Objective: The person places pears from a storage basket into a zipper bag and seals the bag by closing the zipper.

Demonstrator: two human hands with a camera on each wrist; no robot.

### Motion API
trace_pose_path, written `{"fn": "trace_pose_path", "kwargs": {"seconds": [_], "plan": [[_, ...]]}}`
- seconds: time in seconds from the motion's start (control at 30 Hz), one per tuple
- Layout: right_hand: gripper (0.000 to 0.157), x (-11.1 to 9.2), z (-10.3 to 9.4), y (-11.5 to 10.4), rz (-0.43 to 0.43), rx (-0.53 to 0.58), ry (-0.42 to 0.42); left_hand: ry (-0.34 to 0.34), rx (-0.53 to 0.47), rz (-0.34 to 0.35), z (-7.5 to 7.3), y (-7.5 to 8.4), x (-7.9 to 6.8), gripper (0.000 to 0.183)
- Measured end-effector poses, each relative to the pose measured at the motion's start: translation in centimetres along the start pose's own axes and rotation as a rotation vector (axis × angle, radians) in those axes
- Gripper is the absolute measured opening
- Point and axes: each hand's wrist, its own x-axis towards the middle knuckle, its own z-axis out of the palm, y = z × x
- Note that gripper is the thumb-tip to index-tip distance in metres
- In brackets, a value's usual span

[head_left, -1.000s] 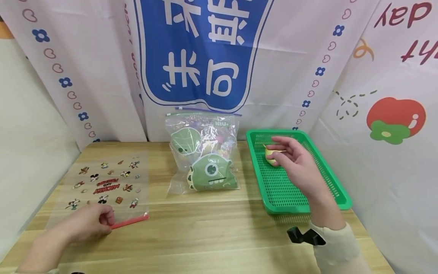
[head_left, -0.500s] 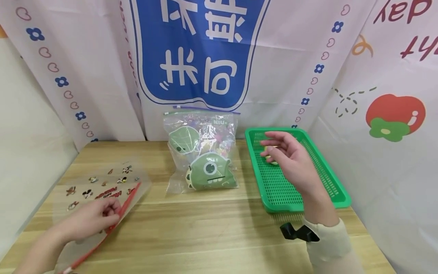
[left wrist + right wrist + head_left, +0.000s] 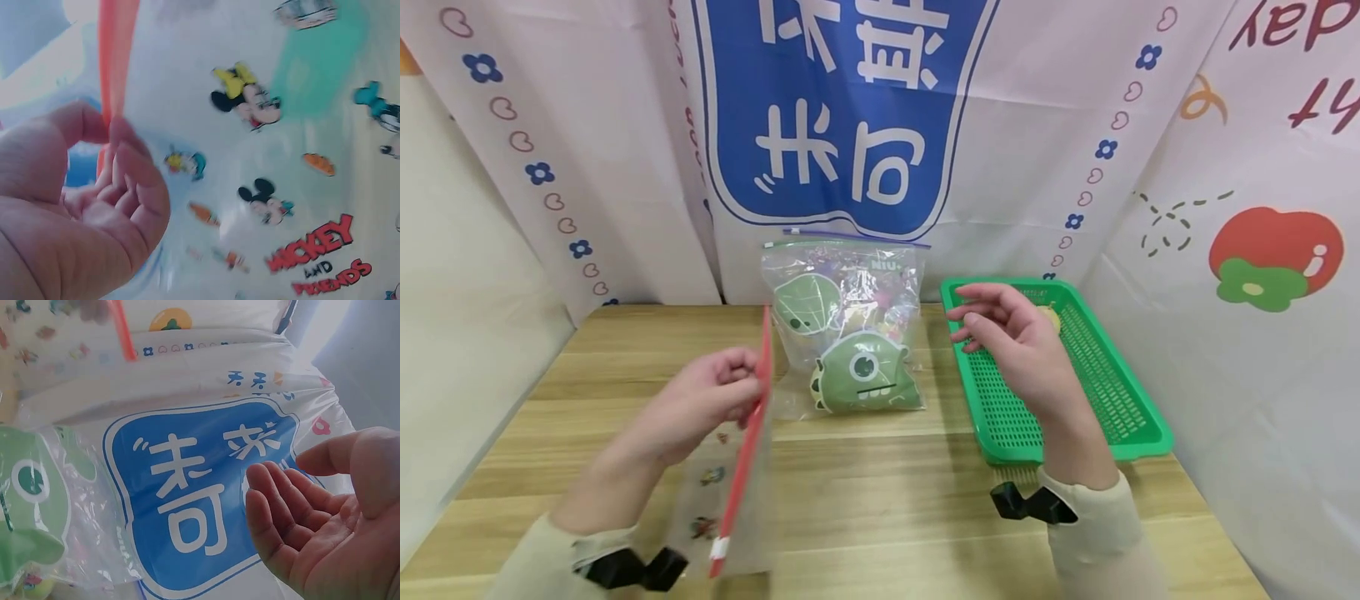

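My left hand pinches the red zip edge of a clear zip bag printed with cartoon characters, and the bag hangs down from it above the table. In the left wrist view thumb and fingertips meet on the red strip. My right hand hovers over the left side of a green basket, its fingers loosely bent with nothing between them. Partly hidden behind that hand, a small yellow round thing lies in the basket. The right wrist view shows the same hand holding nothing.
Against the back curtain stands a clear zip bag with green cartoon faces, its contents only partly visible through the plastic. The wooden table meets fabric walls at the back and both sides.
My left hand has lifted the printed bag off the table and carried it right, the red edge turning nearly upright. My right hand has drifted slightly left over the basket.
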Motion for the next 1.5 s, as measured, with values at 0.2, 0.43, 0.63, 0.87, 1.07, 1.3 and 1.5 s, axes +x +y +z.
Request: {"fn": "trace_pose_path", "kwargs": {"seconds": [0.2,0.43,0.63,0.87,1.07,1.3,1.5], "plan": [[0.027,-0.2,1.2,0.7,0.015,0.072,-0.039,-0.005,-0.139,0.038,5.5,2.9,4.4,0.016],[0.016,-0.3,2.5,1.2,0.059,0.068,-0.084,0.003,-0.154,0.09,10.3,4.5,6.9,0.013],[0.023,0.2,3.5,1.3,0.162,0.017,-0.17,0.042,-0.059,0.112,12.1,5.5,7.5,0.013],[0.018,0.5,3.6,0.9,0.188,0.008,-0.206,0.085,-0.007,0.057,11.9,6.4,7.3,0.012],[0.018,0.8,3.7,0.6,0.243,-0.07,-0.162,0.225,0.31,0.017,10.2,7.2,7.0,0.023],[0.033,1.0,2.0,-0.4,0.331,-0.361,-0.041,0.4,0.644,-0.041,4.6,8.0,5.4,0.018],[0.024,1.8,3.8,-0.6,0.323,-0.492,-0.174,0.185,0.593,-0.081,5.1,8.0,5.2,0.018]]}}
